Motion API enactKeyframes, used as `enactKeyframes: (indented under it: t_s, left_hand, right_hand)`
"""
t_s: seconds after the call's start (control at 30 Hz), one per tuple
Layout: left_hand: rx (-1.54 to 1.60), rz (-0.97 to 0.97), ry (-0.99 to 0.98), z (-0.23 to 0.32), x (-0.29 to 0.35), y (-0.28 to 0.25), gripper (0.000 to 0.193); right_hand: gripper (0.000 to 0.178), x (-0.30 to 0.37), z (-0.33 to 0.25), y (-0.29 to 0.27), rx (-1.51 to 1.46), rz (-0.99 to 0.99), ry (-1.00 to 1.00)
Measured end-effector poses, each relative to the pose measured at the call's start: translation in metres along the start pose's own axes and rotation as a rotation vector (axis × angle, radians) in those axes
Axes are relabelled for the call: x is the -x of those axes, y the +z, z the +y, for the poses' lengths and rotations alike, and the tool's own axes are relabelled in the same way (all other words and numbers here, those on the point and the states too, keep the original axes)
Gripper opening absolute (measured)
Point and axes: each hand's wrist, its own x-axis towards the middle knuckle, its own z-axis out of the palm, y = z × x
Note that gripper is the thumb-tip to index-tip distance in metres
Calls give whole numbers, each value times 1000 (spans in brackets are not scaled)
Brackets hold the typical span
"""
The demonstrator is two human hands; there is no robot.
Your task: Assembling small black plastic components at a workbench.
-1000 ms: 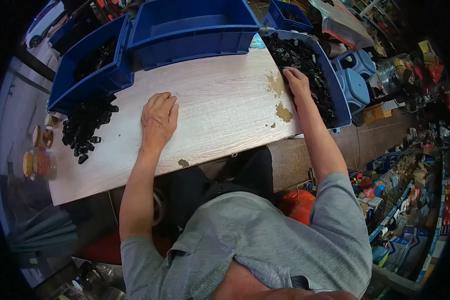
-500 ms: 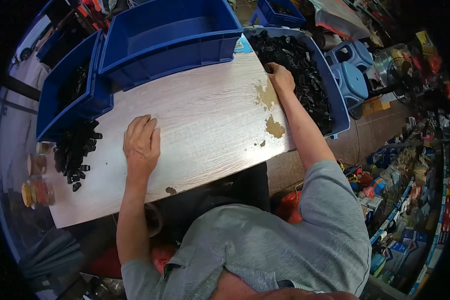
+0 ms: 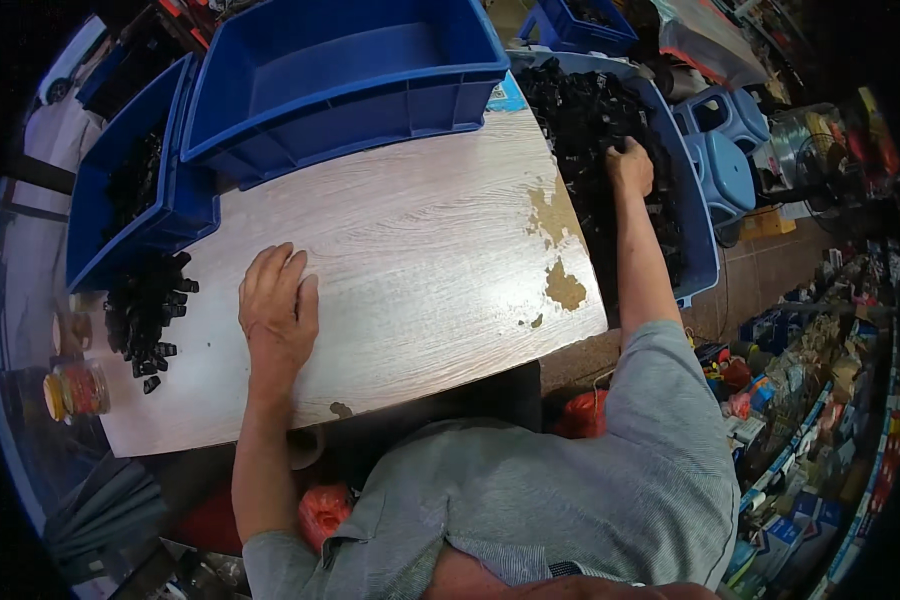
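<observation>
My left hand [image 3: 278, 298] rests palm down on the white wood-grain table [image 3: 390, 260], its fingers stretched forward and the thumb a little apart, holding nothing. My right hand [image 3: 632, 172] reaches past the table's right edge, over a large light-blue tub [image 3: 698, 225] heaped with small black plastic parts [image 3: 578, 115]. Its fingers are curled together at the top of the heap; whatever they grip is lost against the black. To the left of my left hand lies a loose pile of similar black parts [image 3: 145, 310].
A big blue crate [image 3: 345, 120] stands along the table's far side. Beside it, a smaller blue crate [image 3: 185, 215] holds dark parts. A yellow-lidded jar [image 3: 78, 391] sits at the left edge. Blue stools [image 3: 725, 170] stand right of the tub, and crowded shelves [image 3: 790, 400] line the right.
My right hand has moved right, from the tub's table-side edge to over the heap of black parts. My left hand stays on the table. The view has shifted slightly.
</observation>
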Motion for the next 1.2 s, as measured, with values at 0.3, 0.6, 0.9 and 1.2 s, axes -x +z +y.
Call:
enactKeyframes:
  t_s: [0.3,0.6,0.9,1.2]
  left_hand:
    - [1,1,5,-1,-2,3,29]
    - [-32,11,18,-4,-2,4,29]
    - [-20,34,-16,-8,2,4,28]
    - [13,158,37,-19,7,13,27]
  right_hand:
    - [63,-12,37,4,-222,-31,14]
    - [71,60,4,-8,-580,2,-296]
    - [36,93,26,4,-172,-300,-433]
    - [31,66,62,5,-270,-179,-496]
